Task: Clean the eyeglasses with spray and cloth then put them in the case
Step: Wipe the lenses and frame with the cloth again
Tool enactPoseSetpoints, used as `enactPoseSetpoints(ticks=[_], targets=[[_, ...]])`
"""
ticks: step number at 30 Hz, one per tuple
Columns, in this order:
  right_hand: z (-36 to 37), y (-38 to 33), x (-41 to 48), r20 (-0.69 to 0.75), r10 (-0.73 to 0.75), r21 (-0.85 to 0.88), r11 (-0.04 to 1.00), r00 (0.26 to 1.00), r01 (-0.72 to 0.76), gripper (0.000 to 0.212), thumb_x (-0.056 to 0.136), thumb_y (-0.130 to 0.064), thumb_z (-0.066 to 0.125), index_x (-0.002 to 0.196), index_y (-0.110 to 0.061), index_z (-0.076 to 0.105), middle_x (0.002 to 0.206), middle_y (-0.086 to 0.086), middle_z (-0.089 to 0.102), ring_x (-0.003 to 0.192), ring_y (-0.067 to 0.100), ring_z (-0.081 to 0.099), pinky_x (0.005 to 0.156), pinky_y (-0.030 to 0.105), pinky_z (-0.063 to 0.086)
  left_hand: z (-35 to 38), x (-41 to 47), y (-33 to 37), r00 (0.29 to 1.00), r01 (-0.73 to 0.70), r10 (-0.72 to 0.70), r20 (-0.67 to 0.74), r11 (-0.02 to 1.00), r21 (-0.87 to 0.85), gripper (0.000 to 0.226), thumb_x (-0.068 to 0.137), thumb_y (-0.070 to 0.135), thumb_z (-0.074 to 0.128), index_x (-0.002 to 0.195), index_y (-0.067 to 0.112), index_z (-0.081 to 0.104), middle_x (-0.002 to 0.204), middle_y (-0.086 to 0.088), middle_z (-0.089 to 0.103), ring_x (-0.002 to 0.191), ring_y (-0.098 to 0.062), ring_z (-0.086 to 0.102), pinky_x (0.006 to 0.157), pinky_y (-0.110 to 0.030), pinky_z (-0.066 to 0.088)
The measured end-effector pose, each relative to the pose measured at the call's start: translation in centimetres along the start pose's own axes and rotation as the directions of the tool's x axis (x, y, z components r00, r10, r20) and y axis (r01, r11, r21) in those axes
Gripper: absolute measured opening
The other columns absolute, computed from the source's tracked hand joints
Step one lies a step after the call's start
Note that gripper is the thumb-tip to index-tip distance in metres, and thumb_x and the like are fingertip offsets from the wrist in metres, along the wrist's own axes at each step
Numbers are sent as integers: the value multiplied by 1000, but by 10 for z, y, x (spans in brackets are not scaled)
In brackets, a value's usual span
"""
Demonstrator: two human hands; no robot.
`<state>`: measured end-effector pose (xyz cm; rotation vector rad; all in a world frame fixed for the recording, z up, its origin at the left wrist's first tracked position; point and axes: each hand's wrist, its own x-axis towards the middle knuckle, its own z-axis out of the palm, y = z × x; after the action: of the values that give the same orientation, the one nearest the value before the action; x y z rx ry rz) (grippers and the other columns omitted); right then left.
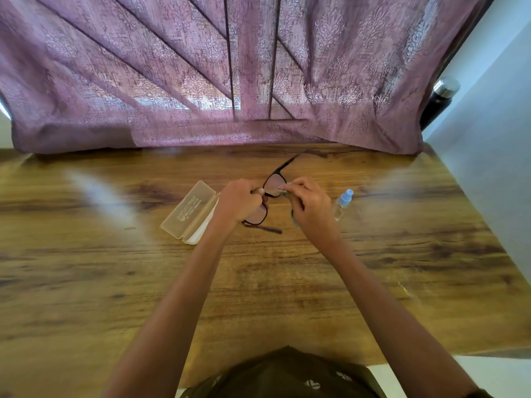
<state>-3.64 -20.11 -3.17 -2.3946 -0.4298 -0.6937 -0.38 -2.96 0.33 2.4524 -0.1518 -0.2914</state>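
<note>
A: Where are the glasses on your feed?

B: Working outward from me: both forearms reach out over the bench [258,282], and the eyeglasses [273,186] are held up off it between the two hands. They are turned so that one lens faces away from me and the other sits nearer. Both temples are unfolded.

A: And the grips?

B: The left grip [240,201] is curled round the frame near the bridge and partly hides the nearer lens. The right grip [309,205] pinches the cloth [294,220] onto the farther lens. I can't tell exactly how the fingers sit behind the glass.

A: How will they handle, do you think?

B: Light, thin and stiff, I judge — the rim should take a firm hold. The lenses won't like pressure or bare fingers, and the hinges look like the weak spot. I would hold by the rim or bridge, never by a temple tip. The cloth is soft and limp, so it needs a pinch to stay put.

A: And the rest?

B: The case [189,215] lies open on the bench just left of the left grip. The spray bottle [342,203], blue-capped, sits just right of the other. Both look like smooth plastic — the case may slide if it is loaded one-handed. Beyond them, a purple curtain [230,67] hangs at the far edge.
</note>
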Motion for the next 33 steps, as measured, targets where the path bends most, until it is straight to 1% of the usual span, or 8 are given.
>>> enactPoseSetpoints(ticks=[2,4,8,10,21,27,30,33], targets=[[0,-2,0,69,139,211,966,988,-150,18,88,1,66,102,-8,75,95,6,67,77,8,59,72,12,45,-3,3,2,996,80,-80,25,997,2,30,99,23,47,91,11,73,75,-5,65,72,-21,56,60,-31,40],[-3,-10,0,297,314,499,754,902,-427,26,89,-1,66,97,-24,76,94,6,72,82,13,64,76,27,55,-7,8,4,986,165,-163,42,985,-48,34,99,26,48,77,13,71,67,-4,62,67,-19,54,57,-28,38],[-5,-23,-8,465,269,686,492,844,-535,25,88,-2,68,94,-25,76,88,-7,75,83,12,67,72,22,56,-8,10,7,959,277,-260,112,944,-181,33,100,19,50,75,2,64,70,-7,58,65,-20,53,54,-22,44],[-3,-30,-10,463,244,674,527,852,-517,21,86,-1,70,98,-18,74,86,-11,74,77,8,65,69,17,53,-10,9,9,942,336,-317,111,897,-288,33,99,12,50,66,9,53,65,-3,53,55,-13,51,38,-9,42],[3,-52,0,264,131,500,829,956,-252,14,88,-13,71,101,-7,72,86,-1,67,69,7,59,61,20,50,-17,4,1,938,320,-250,242,891,-321,13,93,9,56,81,5,61,87,-13,58,85,-23,54,73,-29,45],[-12,-36,19,397,425,773,322,813,-546,15,93,-13,64,104,-3,70,75,-5,69,64,4,61,53,15,47,-29,-20,-17,995,51,-64,-82,987,-154,48,93,59,44,120,26,66,108,4,68,103,-12,61,90,-31,48],[-17,-35,25,469,449,828,77,761,-555,13,91,-15,64,99,-7,71,64,-5,63,52,3,52,51,15,43,-37,-36,-12,976,-201,164,-140,928,-314,35,89,57,54,118,42,64,118,27,63,106,17,53,83,-2,36],[-16,-36,29,525,465,824,-66,713,-563,12,94,-16,60,95,-12,72,79,6,65,68,14,58,63,22,50,-38,-39,-7,930,-333,291,-227,925,-182,24,88,43,63,110,34,71,103,27,65,101,10,56,81,0,36]])
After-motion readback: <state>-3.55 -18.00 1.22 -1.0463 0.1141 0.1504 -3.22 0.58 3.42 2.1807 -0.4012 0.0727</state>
